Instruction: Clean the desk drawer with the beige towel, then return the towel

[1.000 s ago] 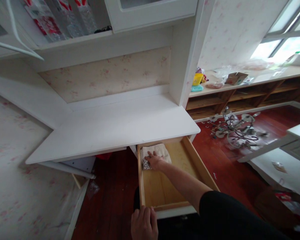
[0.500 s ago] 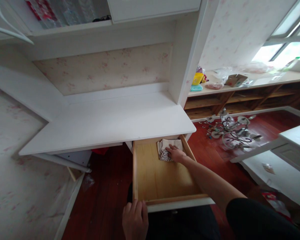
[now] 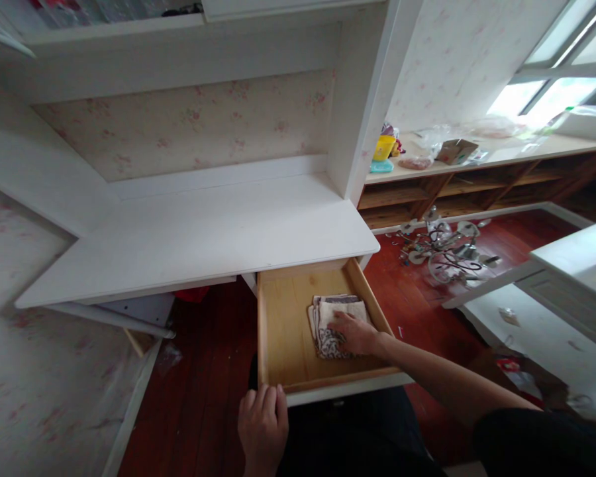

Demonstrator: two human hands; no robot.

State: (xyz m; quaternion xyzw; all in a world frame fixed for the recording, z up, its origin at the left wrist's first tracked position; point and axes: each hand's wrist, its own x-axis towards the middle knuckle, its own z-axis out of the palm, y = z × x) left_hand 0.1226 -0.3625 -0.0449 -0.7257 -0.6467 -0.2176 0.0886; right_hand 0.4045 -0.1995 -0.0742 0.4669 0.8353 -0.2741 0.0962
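A wooden drawer with a white front stands pulled out from beneath a white desk. Inside it, toward the right, lies a folded cloth, cream with a brown pattern. My right hand presses down on this cloth from above, its fingers against the fabric and its palm hiding part of it. At the drawer's near left corner my left hand is closed over the top edge of the front panel.
A chandelier lies on the red wood floor right of the desk. White furniture stands further right. Under the window, a low shelf unit carries a yellow container, plastic bags and a small box.
My right hand has slid the cloth from the back of the drawer toward its front. My left hand stays on the corner. The view has shifted slightly.
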